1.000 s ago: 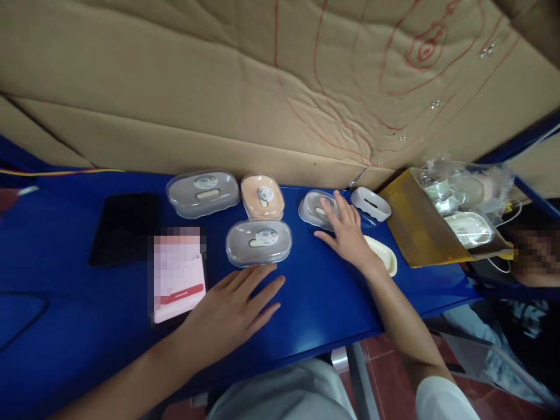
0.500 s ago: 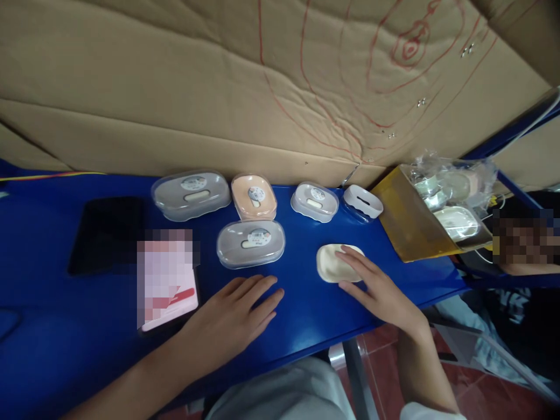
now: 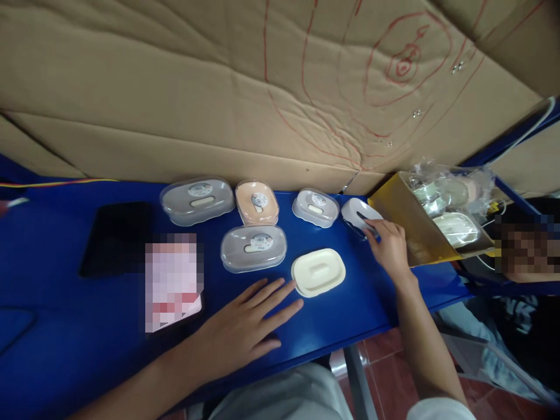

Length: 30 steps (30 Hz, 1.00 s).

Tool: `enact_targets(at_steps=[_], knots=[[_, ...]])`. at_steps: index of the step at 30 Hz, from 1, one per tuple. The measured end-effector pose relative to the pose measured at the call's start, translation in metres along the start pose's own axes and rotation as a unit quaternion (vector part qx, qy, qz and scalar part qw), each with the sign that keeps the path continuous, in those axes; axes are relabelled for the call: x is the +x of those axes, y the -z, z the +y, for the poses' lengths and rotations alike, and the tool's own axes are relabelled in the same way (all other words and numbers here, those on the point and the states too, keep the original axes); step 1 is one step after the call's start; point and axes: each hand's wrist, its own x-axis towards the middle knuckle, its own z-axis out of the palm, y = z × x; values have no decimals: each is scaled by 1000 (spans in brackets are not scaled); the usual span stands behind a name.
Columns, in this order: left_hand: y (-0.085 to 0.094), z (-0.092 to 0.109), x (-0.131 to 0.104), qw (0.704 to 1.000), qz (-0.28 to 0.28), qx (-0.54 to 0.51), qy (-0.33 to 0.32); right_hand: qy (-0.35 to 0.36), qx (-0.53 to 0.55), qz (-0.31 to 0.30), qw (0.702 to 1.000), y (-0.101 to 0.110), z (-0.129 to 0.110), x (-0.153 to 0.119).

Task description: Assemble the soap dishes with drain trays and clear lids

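A shallow cream dish (image 3: 318,272), oval with a raised bar in its middle, lies on the blue table. My left hand (image 3: 245,318) is open at its left, fingers spread, with a fingertip at the dish's edge; whether it touches is hard to tell. Farther back, my right hand (image 3: 389,245) has thumb and fingers closed on the near right edge of a small grey oval box (image 3: 356,210) with a dark slot. Its clear part shows below. To the left stand a small grey box (image 3: 315,208) and a peach box (image 3: 257,204), both with clear covers and round labels.
Two larger grey covered boxes (image 3: 196,202) (image 3: 254,249) stand left. A phone (image 3: 175,286) and a black flat object (image 3: 116,239) lie farther left. A yellow-brown carton (image 3: 396,224) holds wrapped pieces at right. Cardboard (image 3: 196,87) backs the table (image 3: 87,326); another person sits right.
My right hand has left the cream dish and reached back to the slotted grey box. The dish now lies farther left, its raised bar showing. My left hand has moved slightly right, fingers spreading.
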Motion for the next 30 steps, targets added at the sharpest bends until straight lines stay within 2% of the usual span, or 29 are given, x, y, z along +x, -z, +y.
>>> enact_targets(at_steps=[2,6,11,15,19,22,24,25,26,28,30], knots=[[-1,2,-1,1000,-1,6,0,52,43,9,998,14,-19,-28],[1,5,0,1000,8,17,15,188,161,-47,968,29,-60,-66],[4,5,5,1000,17,21,15,244,181,-71,950,27,-90,-76],[5,5,7,999,26,20,12,274,138,-56,950,25,-104,-85],[5,6,7,999,34,25,30,329,108,-39,937,22,-125,-98],[3,6,6,999,29,18,31,352,137,-52,925,20,-129,-98],[3,5,6,1000,16,10,24,323,148,-51,933,16,-115,-86],[3,4,6,1000,10,6,22,283,141,-45,948,13,-102,-76],[3,4,5,1000,4,3,22,225,125,-32,966,8,-87,-64],[4,4,5,1000,3,-5,20,55,76,-17,995,-4,-50,-39],[4,5,4,1000,6,-19,16,-50,61,-31,996,-16,-14,-18]])
